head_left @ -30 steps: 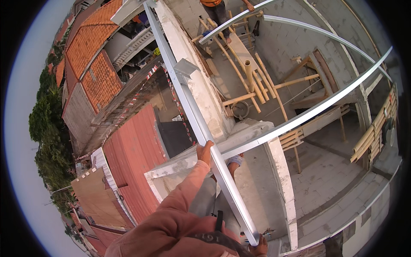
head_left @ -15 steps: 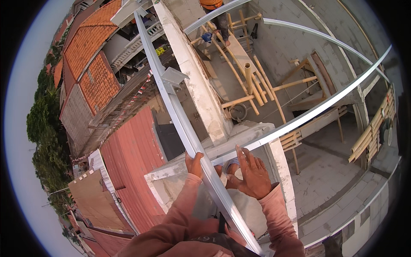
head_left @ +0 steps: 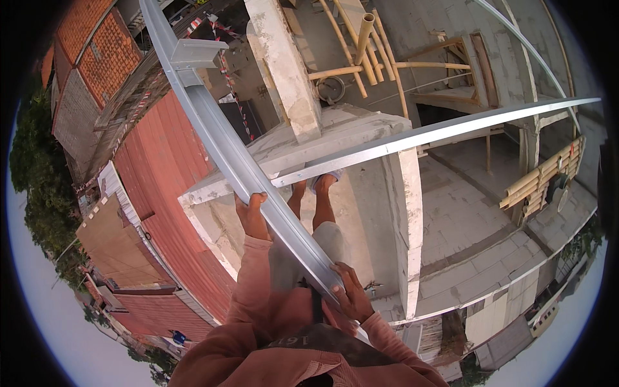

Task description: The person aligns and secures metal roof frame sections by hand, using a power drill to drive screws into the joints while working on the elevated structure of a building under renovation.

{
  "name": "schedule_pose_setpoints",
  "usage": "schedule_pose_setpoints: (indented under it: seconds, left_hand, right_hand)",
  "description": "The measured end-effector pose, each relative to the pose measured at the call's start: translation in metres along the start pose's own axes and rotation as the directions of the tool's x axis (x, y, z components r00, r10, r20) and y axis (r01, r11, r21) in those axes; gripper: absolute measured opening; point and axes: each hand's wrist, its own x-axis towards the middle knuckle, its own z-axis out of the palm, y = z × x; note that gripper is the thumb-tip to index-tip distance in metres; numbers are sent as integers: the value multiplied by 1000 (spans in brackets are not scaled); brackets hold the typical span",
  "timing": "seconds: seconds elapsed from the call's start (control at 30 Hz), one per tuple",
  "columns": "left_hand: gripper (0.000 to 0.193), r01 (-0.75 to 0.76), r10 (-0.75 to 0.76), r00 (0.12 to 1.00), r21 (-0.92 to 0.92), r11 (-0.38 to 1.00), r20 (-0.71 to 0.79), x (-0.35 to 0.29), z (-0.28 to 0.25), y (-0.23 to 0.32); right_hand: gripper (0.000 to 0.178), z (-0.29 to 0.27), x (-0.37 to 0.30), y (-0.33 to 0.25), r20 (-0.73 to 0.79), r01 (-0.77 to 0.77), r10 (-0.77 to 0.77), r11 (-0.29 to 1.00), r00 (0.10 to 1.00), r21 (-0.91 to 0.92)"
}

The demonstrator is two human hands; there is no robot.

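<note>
A long galvanized steel channel (head_left: 225, 138) slants from the upper left down to my body, its hollow side facing up. My left hand (head_left: 253, 216) is wrapped round its left edge, thumb on top. Nearer to me, my right hand (head_left: 351, 293) grips the right edge close to the lower end, its fingers over the rim. A short metal bracket (head_left: 195, 53) sticks out from the far part of the channel. A second steel channel (head_left: 412, 138) runs off to the right from beside the first; whether the two touch I cannot tell.
My feet in sandals (head_left: 327, 179) are on or by a concrete ledge (head_left: 361, 129). A concrete wall top (head_left: 412, 226) stands to the right, with a drop beyond it to a block floor (head_left: 451, 258). Bamboo poles (head_left: 364, 39) lie below. Red metal roofing (head_left: 167, 174) spreads at left.
My right hand has come down toward me and closed on the channel's lower part; it was spread beside the second channel. The view has tilted nearer my body, and the co-worker is out of sight.
</note>
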Motion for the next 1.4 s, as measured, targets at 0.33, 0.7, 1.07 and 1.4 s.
schedule_pose_setpoints:
  seconds: [0.33, 0.7, 1.07, 1.4]
  left_hand:
    - [55, 51, -54, 993, -30, 998, -103, -32, -29, 9]
    - [64, 80, -96, 977, -87, 993, -191, -28, -61, 13]
    - [73, 189, -264, 945, -334, 923, -194, -35, -72, 34]
    - [75, 200, -273, 938, -310, 929, -213, -45, -67, 33]
  right_hand:
    - [71, -93, 319, 103, 304, 415, -325, 364, 896, -834]
    - [53, -106, 460, 71, 339, 462, -340, 401, 877, -791]
    - [62, -154, 503, 156, 346, 358, -104, 400, 932, -844]
    - [79, -150, 522, 157, 285, 269, 8, 300, 959, -915]
